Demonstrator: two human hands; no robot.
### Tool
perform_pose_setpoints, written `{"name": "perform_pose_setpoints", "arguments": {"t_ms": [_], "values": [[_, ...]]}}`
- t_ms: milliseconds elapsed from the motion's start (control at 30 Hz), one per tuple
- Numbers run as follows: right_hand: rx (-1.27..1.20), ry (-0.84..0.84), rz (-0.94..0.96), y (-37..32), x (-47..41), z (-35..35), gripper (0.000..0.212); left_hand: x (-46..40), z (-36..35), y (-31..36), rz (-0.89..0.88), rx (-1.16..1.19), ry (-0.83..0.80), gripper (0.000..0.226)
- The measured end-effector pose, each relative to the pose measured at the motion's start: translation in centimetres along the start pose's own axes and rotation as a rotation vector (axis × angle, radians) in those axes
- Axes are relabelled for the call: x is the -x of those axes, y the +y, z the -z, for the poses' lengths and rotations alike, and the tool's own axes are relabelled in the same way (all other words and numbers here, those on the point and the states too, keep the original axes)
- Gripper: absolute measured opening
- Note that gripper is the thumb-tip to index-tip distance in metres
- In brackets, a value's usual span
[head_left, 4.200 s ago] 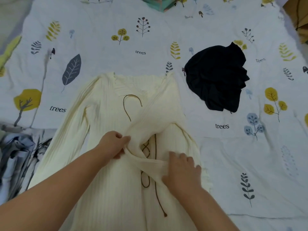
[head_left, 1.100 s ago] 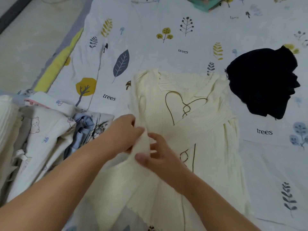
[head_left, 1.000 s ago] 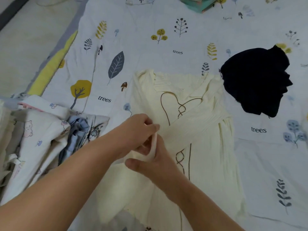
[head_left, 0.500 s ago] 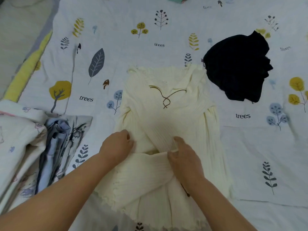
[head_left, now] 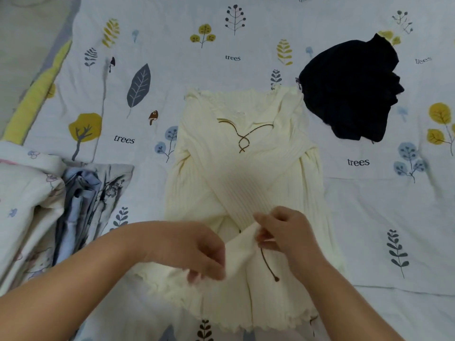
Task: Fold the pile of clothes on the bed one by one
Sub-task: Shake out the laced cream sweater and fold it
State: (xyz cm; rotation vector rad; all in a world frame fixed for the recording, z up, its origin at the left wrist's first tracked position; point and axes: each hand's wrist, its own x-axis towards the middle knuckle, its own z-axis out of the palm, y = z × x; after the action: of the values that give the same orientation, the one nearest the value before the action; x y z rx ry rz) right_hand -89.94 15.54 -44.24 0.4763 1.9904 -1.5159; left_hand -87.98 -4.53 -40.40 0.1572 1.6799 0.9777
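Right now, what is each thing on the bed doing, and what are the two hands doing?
Cream sweater: lying flat, sleeves crossed over its front, not yet folded up.
Brown lace: criss-crossed at the neck, one end loose by the hem.
Left hand: pinching a sleeve end.
Right hand: pinching the same sleeve end.
Dark garment: crumpled in a heap, unfolded.
Clothes pile: jumbled at the left, unfolded.
Bedsheet: spread out, slightly wrinkled.

A white bedsheet [head_left: 246, 45] printed with leaves, small trees and the word "trees" is spread flat, bordered at left by a yellow strip [head_left: 37, 89].
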Motion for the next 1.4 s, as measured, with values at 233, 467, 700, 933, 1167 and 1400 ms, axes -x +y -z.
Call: {"name": "perform_pose_setpoints", "arguments": {"t_ms": [233,467,700,933,1167,1400], "values": [[0.482,-0.138,-0.302,0.8,1.7,-0.4,0.050,-3.0,-2.2,1.7,-0.078,0.119,-0.231,0.016],[0.275,-0.212,-0.224,2.6,1.6,-0.9,0.017,-5.2,1.1,-0.5,0.127,-0.165,0.719,0.014],[0.268,0.042,-0.222,3.3,1.9,6.5,0.010,-8.1,6.5,-0.4,-0.032,-0.589,1.013,0.042],[0.254,-0.045,-0.176,4.4,1.9,7.3,0.028,-12.3,11.4,-0.1,0.184,-0.878,0.698,0.046],[0.226,0.075,-0.102,5.7,1.3,7.5,0.019,-8.8,17.0,-0.7,0.341,-1.054,0.825,0.026],[0.584,0.116,-0.155,5.3,1.0,6.8,0.019,-7.9,19.6,-2.4,0.473,-1.026,0.694,0.029]]}}
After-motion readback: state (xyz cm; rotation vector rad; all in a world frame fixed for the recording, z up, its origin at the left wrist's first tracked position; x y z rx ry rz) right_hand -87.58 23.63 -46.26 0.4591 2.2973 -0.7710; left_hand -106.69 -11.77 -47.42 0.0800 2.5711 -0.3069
